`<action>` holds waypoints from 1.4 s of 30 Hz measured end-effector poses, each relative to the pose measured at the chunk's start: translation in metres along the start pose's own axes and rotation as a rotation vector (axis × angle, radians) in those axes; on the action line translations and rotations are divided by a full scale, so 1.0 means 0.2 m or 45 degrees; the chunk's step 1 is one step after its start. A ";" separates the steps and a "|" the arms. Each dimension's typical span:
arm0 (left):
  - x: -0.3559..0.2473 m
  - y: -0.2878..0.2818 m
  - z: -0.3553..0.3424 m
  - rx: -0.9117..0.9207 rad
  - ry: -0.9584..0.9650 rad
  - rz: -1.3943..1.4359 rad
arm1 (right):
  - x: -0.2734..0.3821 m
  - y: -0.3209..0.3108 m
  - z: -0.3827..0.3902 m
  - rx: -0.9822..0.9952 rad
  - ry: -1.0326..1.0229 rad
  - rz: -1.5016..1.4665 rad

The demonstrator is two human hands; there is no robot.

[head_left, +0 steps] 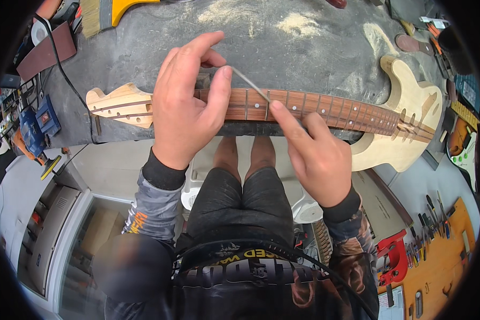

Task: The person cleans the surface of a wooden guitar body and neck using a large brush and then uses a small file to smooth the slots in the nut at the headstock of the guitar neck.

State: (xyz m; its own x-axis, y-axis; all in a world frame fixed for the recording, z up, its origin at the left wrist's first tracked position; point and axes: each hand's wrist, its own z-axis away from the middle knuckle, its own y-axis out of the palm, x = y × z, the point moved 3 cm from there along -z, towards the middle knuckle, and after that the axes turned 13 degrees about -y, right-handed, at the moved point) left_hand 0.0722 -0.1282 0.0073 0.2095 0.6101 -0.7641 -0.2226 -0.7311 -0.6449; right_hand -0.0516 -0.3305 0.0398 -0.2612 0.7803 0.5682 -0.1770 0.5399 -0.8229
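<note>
A bare-wood electric guitar lies across the bench front, its pale headstock [120, 105] to the left and its pale body [410, 101] to the right. Between them runs a brown fretboard [336, 109] with metal frets and dot inlays. My right hand [317, 154] grips a thin file [250, 84], index finger pressed along its near end. The file slants over the frets, and its far end reaches the tip of my left thumb. My left hand [189, 101] spans the neck near the headstock, thumb and fingers apart. The right palm hides part of the file.
Pale wood dust [298, 24] is scattered over the dark grey bench [138, 58]. At the back left lies a yellow-handled brush [109, 13]. A black cable [58, 61] runs down beside the headstock. Blue power tools [34, 136] hang at left; a tool board [442, 261] stands lower right.
</note>
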 end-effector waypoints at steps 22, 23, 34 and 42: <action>0.01 0.01 0.00 -0.031 -0.078 0.070 | -0.01 -0.03 0.04 -0.010 0.011 -0.196; 0.00 0.01 0.00 -0.023 -0.094 0.071 | -0.01 -0.03 0.06 -0.013 0.010 -0.198; -0.32 0.13 0.33 0.442 -0.487 0.674 | 0.05 0.06 0.27 -0.420 0.858 -2.048; -0.39 0.22 0.57 0.557 -1.221 1.166 | 0.18 0.24 0.26 -0.634 0.734 -1.756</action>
State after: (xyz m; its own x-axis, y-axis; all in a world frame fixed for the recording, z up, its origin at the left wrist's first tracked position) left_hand -0.0632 -0.1732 0.0359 -0.8563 0.0718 -0.5115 -0.2378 -0.9339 0.2670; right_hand -0.1193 -0.2943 0.0206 0.2341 -0.4331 0.8704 0.3839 0.8637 0.3266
